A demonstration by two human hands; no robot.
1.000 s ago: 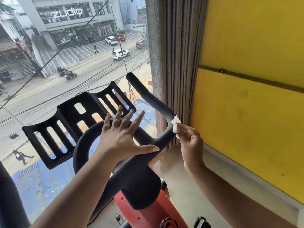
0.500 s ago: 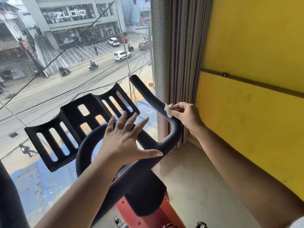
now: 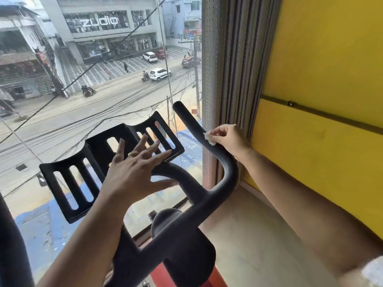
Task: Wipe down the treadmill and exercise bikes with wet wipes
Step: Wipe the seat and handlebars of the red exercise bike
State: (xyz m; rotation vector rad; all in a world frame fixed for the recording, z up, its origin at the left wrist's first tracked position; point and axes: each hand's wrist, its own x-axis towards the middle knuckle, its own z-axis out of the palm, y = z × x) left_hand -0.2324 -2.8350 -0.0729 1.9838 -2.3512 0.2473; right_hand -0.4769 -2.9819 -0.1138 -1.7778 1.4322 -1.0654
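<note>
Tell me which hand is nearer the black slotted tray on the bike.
Left. The left hand spreads its fingers right in front of the tray. The right hand pinches a wipe against the handlebar horn, off to the tray's right.

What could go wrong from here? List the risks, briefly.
1. The right hand pinches a small crumpled wipe with fingertips only; it could slip off the handlebar or miss its underside.
2. That hand works close to the blinds and may snag them.
3. The left hand is open, not gripping, so it steadies little.
</note>
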